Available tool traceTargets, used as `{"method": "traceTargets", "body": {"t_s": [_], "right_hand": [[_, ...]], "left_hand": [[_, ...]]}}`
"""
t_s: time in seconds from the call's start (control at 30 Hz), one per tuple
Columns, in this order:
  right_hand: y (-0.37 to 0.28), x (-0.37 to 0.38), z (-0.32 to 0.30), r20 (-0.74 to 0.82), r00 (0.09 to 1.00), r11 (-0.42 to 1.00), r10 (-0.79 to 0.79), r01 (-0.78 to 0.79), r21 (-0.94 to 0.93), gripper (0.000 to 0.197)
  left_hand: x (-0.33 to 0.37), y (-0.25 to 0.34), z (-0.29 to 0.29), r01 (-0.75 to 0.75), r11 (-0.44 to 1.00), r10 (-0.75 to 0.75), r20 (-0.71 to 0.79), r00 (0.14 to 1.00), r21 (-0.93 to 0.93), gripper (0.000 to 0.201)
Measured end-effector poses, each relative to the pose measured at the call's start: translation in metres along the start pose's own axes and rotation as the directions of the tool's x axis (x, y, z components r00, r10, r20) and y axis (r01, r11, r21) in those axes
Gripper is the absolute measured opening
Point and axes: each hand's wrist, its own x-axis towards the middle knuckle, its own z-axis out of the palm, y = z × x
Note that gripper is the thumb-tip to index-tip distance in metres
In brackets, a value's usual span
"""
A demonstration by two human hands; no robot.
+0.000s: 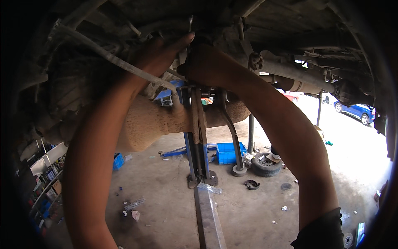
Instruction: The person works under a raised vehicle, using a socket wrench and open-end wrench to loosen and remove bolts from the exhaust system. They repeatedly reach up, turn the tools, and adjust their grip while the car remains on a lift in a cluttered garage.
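Observation:
Both my arms reach up to the dark underside of a raised vehicle [290,20]. My left hand [163,50] is against the parts there, one finger stretched out toward my right hand; its other fingers are mostly hidden. Close beside it, my right hand [207,64] is curled closed, and what lies inside the fist is hidden. A short metal bar [176,74] shows at the fist's left side. Just above my left fingertip stands a thin shiny metal piece [191,23], too dark to name. A grey metal rod [116,60] slants past my left wrist.
Below the hands hangs a rusty exhaust part [145,120]. A lift post [193,153] stands ahead on the concrete floor, near a blue crate [230,153] and a wheel [266,165]. Shelves [49,182] line the left; a blue car [355,111] is outside at right.

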Motion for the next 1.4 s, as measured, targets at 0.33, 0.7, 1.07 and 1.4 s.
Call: {"method": "traceTargets", "body": {"t_s": [0.33, 0.7, 1.07, 1.4], "right_hand": [[-0.005, 0.01, 0.014, 0.063, 0.988, 0.967, 0.14, -0.15, 0.205, 0.02], [-0.03, -0.019, -0.051, 0.205, 0.873, 0.696, 0.443, -0.479, 0.535, 0.025], [-0.071, -0.131, 0.013, -0.661, 0.729, 0.924, 0.178, 0.107, 0.366, 0.04], [-0.012, -0.07, 0.015, -0.355, 0.744, 0.167, 0.566, 0.318, 0.933, 0.023]], "left_hand": [[0.014, 0.014, 0.029, 0.306, 0.951, -0.305, -0.04, 0.952, 0.037, 0.066], [-0.019, 0.043, 0.028, 0.147, 0.989, -0.146, -0.309, 0.94, -0.02, 0.073], [-0.007, 0.04, 0.043, 0.174, 0.982, -0.184, -0.172, 0.968, -0.074, 0.054], [-0.016, 0.023, 0.043, -0.067, 0.995, 0.073, -0.078, 0.994, 0.076, 0.055]]}}
